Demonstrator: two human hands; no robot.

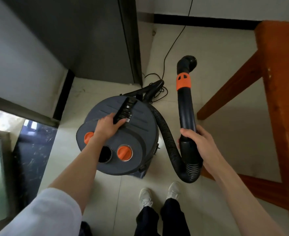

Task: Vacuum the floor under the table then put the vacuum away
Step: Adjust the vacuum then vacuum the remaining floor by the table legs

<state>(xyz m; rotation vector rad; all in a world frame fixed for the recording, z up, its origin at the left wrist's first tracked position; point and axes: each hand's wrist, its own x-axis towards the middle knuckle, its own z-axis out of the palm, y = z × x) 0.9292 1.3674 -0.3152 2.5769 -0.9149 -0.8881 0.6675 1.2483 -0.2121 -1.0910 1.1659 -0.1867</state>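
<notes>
Canister vacuum [123, 142]: round grey plastic drum w/ orange knobs, standing on pale tiled floor [191, 53] between dark cabinet [89, 40] and wooden table [280, 82]. Ribbed black hose [167, 137] loops to rigid smooth wand [186, 108] w/ orange collar. Left hand [108, 126] grips top carry handle [125, 109], fingers curled. Right hand [198, 140] wraps wand's lower end. Open floor lies ahead, toward the wall.
</notes>
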